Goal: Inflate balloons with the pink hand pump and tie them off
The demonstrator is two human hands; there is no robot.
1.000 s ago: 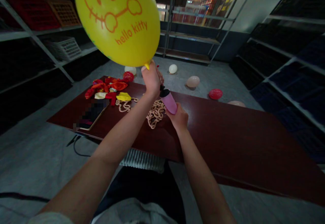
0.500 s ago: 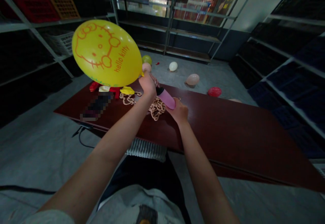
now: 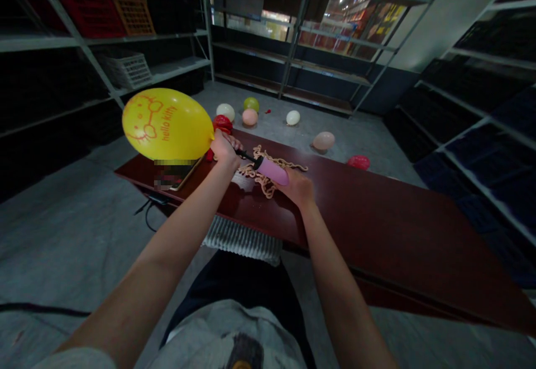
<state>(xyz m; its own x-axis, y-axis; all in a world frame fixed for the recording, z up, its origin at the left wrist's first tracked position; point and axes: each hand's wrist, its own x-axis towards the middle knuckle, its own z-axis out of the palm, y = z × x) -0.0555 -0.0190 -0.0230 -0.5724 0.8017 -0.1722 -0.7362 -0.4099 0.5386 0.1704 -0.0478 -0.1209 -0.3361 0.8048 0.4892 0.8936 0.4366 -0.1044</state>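
Note:
An inflated yellow balloon (image 3: 171,126) printed with an orange cat drawing and "hello kitty" points left from my left hand (image 3: 225,148). That hand is closed around the balloon's neck, where it meets the far end of a balloon pump (image 3: 273,171). The pump has a pink barrel and a black rod, which shows between my two hands. My right hand (image 3: 297,186) grips the barrel's near end. Under the pump, a tangle of beige long twisty balloons (image 3: 268,186) lies on the table. The balloon's neck and the pump's tip are hidden by my left fingers.
The dark red table (image 3: 377,218) bears a partly blurred phone-like device (image 3: 184,176) and red deflated balloons (image 3: 223,124). Beyond it, a white balloon (image 3: 293,118), a peach balloon (image 3: 324,140) and a red balloon (image 3: 359,162) lie on the floor. Metal shelves (image 3: 288,62) stand around.
My left hand and the balloon have moved away from my right hand, and more of the pump's black rod shows. The balloon sits lower in view; the camera has tilted up slightly.

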